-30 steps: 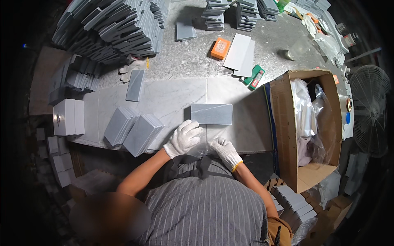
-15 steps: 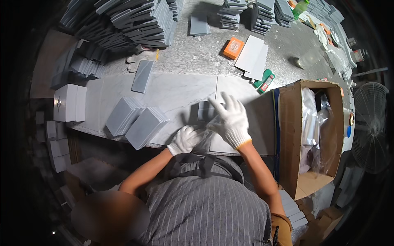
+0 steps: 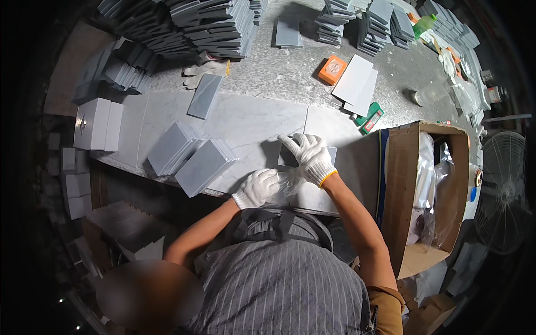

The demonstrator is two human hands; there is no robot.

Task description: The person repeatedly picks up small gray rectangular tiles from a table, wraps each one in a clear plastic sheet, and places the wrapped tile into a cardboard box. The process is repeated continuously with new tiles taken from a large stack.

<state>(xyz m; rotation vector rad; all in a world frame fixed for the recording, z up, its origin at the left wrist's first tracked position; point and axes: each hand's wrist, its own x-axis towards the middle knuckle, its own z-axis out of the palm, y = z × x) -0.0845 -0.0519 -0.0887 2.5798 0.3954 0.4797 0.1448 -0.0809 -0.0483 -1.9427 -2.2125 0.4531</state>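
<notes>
Tile: one grey tile [image 3: 286, 157] on the pale marble slab [image 3: 357, 192], in front of the person, mostly covered by a glove; only its left part and right end show.
Tile long axis: roughly left to right, across the person's front.
Nearer hand: right hand [image 3: 310, 153], directly over the tile; left is lower and off to the left.
Right hand: white glove, palm down, thumb set apart toward the left, fingers across the tile; contact looks likely, can't tell if gripping.
Left hand: white glove [image 3: 257, 188], fingers close together, at clear plastic [image 3: 287, 185]; can't tell if pinched or just resting.
Tile from left hand: farther from the body and to the right.
Plastic: crumpled, between the hands, on the tile's near side; opening can't be made out.
Tile stacks: two, left of the left hand, leaning stack [image 3: 174, 148] and nearer stack [image 3: 206, 166].
Loose tile: single one [image 3: 205, 96] beyond the stacks.
Carton: brown cardboard box [image 3: 401, 187], right of right hand, plastic inside.
</notes>
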